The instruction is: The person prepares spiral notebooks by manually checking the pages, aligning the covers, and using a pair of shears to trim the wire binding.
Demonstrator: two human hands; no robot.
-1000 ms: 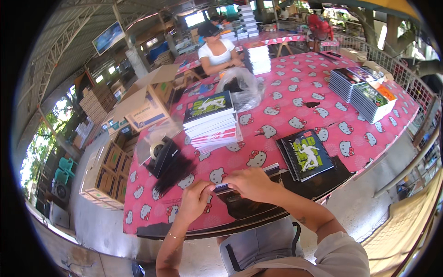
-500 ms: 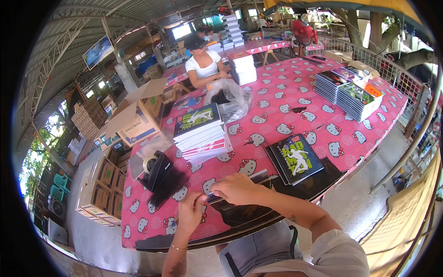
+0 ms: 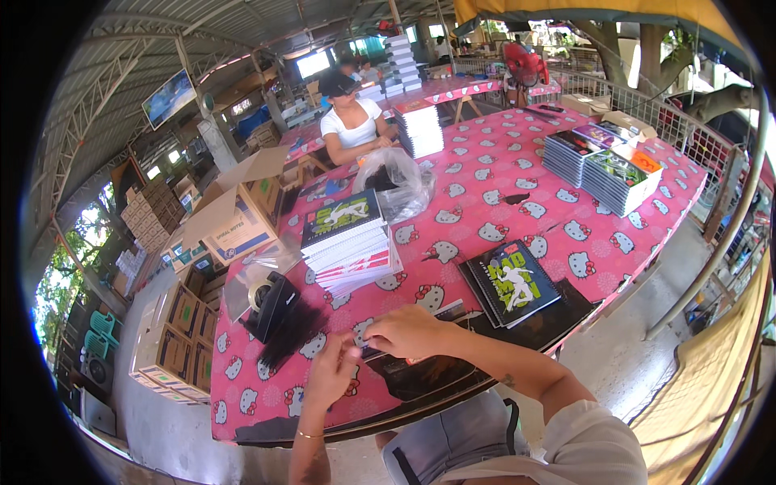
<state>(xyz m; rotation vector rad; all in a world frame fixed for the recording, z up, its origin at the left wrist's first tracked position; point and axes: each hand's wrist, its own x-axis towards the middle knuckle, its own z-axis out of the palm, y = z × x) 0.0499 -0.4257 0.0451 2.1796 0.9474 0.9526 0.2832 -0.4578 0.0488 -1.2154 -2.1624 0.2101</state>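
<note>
At the near edge of the table my left hand point(image 3: 330, 377) and my right hand point(image 3: 411, 333) work close together, fingers pinched. What lies between the fingertips is too small to make out. Beneath my right hand is a thin, flat dark item with a pale strip point(image 3: 453, 310) along one edge, mostly hidden by the hand and forearm. To the right lie spiral notebooks point(image 3: 511, 283) with a dark cover, green lettering and a white figure. Left of my hands is a loose bundle of thin black strands point(image 3: 293, 333), beside a black tape dispenser point(image 3: 280, 305).
A tall stack of spiral notebooks point(image 3: 349, 252) stands ahead, near a clear plastic bag point(image 3: 396, 184) with dark contents. More notebook stacks point(image 3: 618, 179) sit far right. An open carton point(image 3: 242, 218) adjoins the left side. Across the table sits a person point(image 3: 352, 125) in white.
The view has shifted slightly. My left fingertips have drawn back a little from my right hand, which keeps its pinched pose in nearly the same place.
</note>
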